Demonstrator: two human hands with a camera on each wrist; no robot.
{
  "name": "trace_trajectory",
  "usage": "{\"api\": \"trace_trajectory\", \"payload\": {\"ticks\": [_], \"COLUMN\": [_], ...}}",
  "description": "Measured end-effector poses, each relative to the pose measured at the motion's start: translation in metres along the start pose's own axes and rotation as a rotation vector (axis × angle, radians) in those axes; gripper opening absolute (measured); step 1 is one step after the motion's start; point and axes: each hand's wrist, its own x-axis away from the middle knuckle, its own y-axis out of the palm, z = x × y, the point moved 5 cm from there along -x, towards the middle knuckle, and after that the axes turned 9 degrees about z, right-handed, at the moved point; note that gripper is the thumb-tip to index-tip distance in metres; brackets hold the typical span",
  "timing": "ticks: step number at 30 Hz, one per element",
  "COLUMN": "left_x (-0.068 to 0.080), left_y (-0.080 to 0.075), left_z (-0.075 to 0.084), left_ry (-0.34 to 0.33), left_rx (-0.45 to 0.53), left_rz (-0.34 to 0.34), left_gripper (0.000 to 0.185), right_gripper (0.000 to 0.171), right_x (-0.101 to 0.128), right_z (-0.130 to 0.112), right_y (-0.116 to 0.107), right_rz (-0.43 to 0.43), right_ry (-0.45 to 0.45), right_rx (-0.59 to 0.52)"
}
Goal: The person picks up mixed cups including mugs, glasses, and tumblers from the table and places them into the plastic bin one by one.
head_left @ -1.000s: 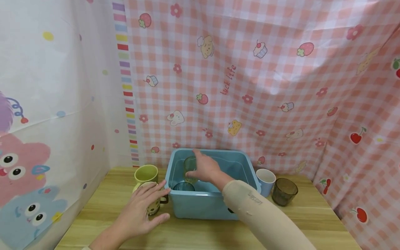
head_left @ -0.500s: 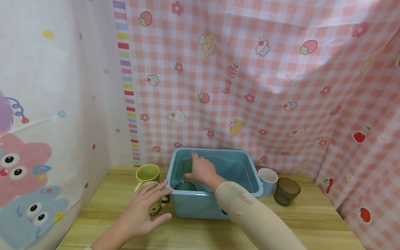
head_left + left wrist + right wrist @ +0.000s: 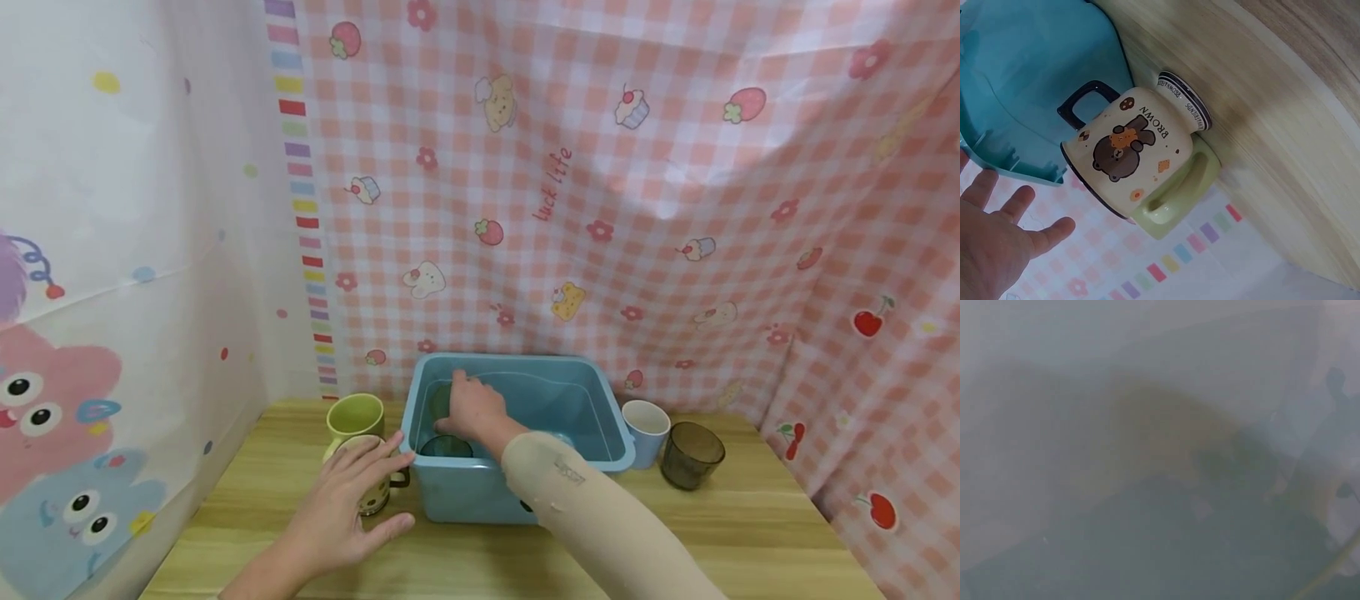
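Right hand (image 3: 471, 408) is down inside the blue tub (image 3: 600, 450), fingers wrapped on an olive-tinted glass (image 3: 439, 400) against the tub's far-left wall. Is it a full grip? It looks clamped round the glass, though the right wrist camera gives only grey blur, so the head view is all there is to go on. Just nearer the person than that hand, a second dark glass (image 3: 446, 447) stands upright on the tub floor, and the held glass sits right behind it, close enough that they seem to be lined up along that wall.

Left hand (image 3: 341, 508) hovers outside the tub, fingers spread and straight, gripping nothing. Under its fingertips is the bear mug (image 3: 1129, 156), handle turned toward the tub wall; touching or just above, I cannot say. A green mug (image 3: 352, 415) stands just beyond the bear mug, the two pressed side by side in the left wrist view.

Off beyond the right arm, past the tub's other side, wait a white cup (image 3: 647, 427) and a smoky glass (image 3: 692, 454).

Against a second ago: the glass has dropped from near rim height, deeper into the tub, the right hand sinking with it. The left hand has barely shifted.
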Motion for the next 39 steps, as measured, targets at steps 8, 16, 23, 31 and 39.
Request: {"api": "trace_trajectory", "payload": {"ticks": [8,16,23,31,39], "left_x": [0.001,0.001,0.001,0.001,0.000], "left_y": [0.001,0.000,0.001,0.000,0.000], "left_z": [0.000,0.003,0.003,0.003,0.004], "left_ry": [-0.009,-0.011,-0.017,-0.022,-0.023], "left_rx": [0.003,0.005,0.001,-0.007,-0.010], "left_rz": [0.001,0.002,-0.001,0.000,0.001], "left_gripper": [0.071,0.068,0.068,0.069,0.070], "right_gripper": [0.087,0.095,0.100,0.101,0.100], "right_x": [-0.001,0.001,0.000,0.001,0.002], "right_z": [-0.001,0.001,0.003,0.003,0.004], "right_y": [0.006,0.010,0.013,0.016,0.016], "right_rz": [-0.027,-0.079,-0.125,-0.153,-0.163], "right_ry": [0.008,0.040,0.063,0.068,0.065], "right_rx": [-0.006,-0.052,-0.088,-0.115,-0.125]}}
